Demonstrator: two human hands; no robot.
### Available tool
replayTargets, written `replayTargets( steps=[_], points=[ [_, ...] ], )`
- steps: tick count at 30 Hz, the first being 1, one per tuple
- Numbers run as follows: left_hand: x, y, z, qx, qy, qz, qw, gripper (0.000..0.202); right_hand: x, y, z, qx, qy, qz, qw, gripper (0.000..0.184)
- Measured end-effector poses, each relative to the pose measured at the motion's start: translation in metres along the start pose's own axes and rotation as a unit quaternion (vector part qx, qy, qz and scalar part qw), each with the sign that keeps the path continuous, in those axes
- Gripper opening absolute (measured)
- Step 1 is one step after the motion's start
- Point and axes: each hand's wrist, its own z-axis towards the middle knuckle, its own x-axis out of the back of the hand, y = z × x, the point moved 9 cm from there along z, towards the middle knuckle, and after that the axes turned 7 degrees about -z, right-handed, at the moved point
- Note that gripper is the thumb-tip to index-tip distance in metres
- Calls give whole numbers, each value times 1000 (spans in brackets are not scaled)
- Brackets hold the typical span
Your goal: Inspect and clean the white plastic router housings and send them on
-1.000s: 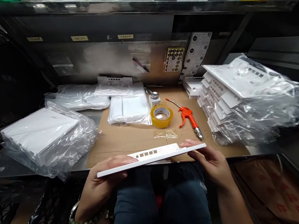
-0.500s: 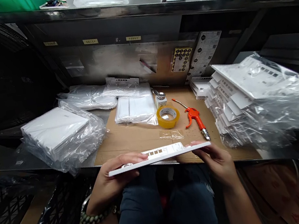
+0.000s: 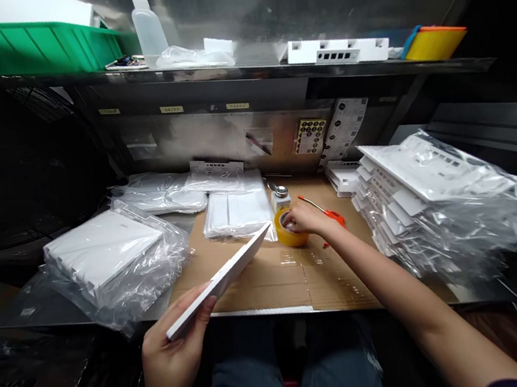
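My left hand [image 3: 173, 348] grips one end of a white plastic panel [image 3: 224, 281], thumb on one face and fingers on the other. The panel is seen nearly edge-on and tilts up to the right above the cardboard. My right hand [image 3: 307, 217] is at the roll of yellow tape [image 3: 290, 237], fingertips bent down into its hole. What those fingers hold, if anything, is hidden. Just behind the tape stands a small bottle with a metal top [image 3: 280, 196]. An orange air blow gun [image 3: 335, 216] lies partly covered by my right hand and forearm.
Bagged white panels lie stacked at the left [image 3: 102, 244] and right [image 3: 417, 185]. Flat bagged pieces [image 3: 234, 211] lie at the back of the cardboard [image 3: 265, 289]. The overhead shelf holds a green bin [image 3: 33, 50], a squeeze bottle [image 3: 148, 29] and a yellow container [image 3: 435, 43].
My right hand has let go of the panel and moved forward to the tape roll. My left hand now holds the panel alone, turned at a slant. The head view has tilted up.
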Motion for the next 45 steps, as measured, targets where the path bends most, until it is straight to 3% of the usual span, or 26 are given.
replayTargets(
  steps=[4, 10, 13, 20, 36, 39, 41, 44, 45],
  points=[
    [2, -2, -3, -7, 26, -18, 999, 25, 5, 2, -1, -9, -1, -38, 999, 9],
    [5, -9, -4, -11, 56, -19, 998, 26, 59, 24, 10, -70, 78, -42, 994, 29],
    [2, -9, -4, -26, 47, -18, 998, 27, 75, 23, 26, -84, 104, -56, 989, 30],
    [-2, -1, -4, -93, 35, 13, 995, 28, 69, 19, 52, -81, 79, -96, 989, 24],
    [-17, 24, -8, -194, 51, 42, 979, 40, 70, 13, 46, -109, 99, -83, 986, 14],
    [-19, 29, -10, -210, 54, 50, 975, 41, 82, 4, 32, -107, 144, -47, 983, 12],
    [-21, 31, -13, -224, 55, 60, 971, 43, 92, -15, 8, -101, 189, -20, 977, 15],
    [-27, 35, -16, -246, 40, 73, 966, 47, 100, -68, -51, -55, 258, 52, 963, 21],
    [-30, 36, -17, -253, 32, 76, 964, 47, 102, -93, -74, 1, 291, 131, 948, 18]
  ],
)
